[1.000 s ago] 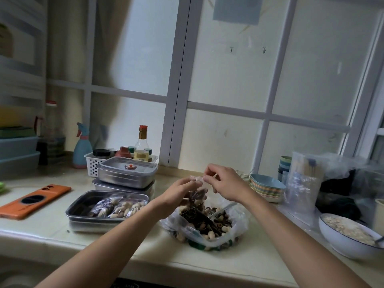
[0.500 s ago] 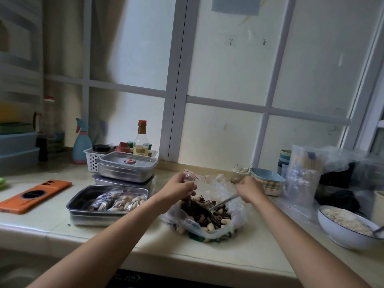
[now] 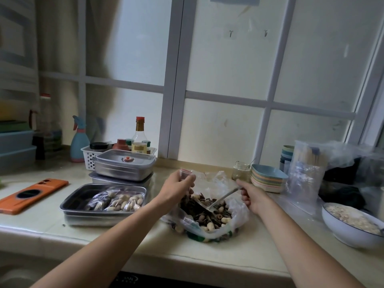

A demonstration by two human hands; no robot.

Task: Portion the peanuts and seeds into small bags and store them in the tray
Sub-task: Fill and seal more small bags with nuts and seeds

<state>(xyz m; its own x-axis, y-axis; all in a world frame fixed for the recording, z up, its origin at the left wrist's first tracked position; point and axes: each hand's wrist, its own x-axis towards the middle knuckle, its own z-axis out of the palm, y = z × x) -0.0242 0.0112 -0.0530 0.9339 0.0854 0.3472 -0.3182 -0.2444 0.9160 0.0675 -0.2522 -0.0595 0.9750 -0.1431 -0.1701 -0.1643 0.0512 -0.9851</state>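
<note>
Scooping looks like the step in hand: the right hand curls round the handle of a spoon, whose bowl lies among the peanuts and seeds inside the big bag. Just above the big bag's left edge, the left hand pinches a small bag near its mouth; whether it gapes I cannot tell. Left of the big bag, the tray holds filled bags. Next, probably, a level spoonful tipped into the small bag.
</note>
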